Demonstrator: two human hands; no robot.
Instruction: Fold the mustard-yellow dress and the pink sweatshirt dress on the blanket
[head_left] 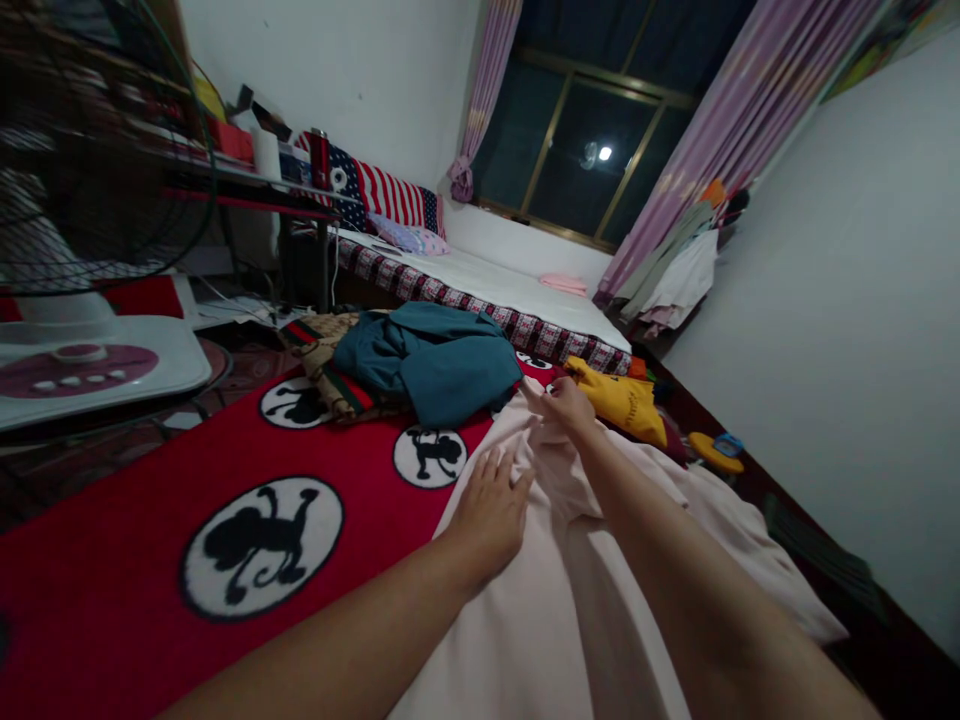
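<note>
left hand [491, 510] lies flat and open on the pale pink cloth [570, 600]; right hand [568, 405] pinches its 12 o'clock edge; pull taut, evenly.

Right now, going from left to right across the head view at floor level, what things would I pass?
Fan base → red rug → teal cloth → left hand → right hand pinching the pale cloth → yellow garment → yellow toy.

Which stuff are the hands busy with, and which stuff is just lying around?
In use: pale pink cloth, left hand flat on it, right hand pinching its far edge.
Lying about: teal garment, yellow garment, red blanket, fan.
</note>
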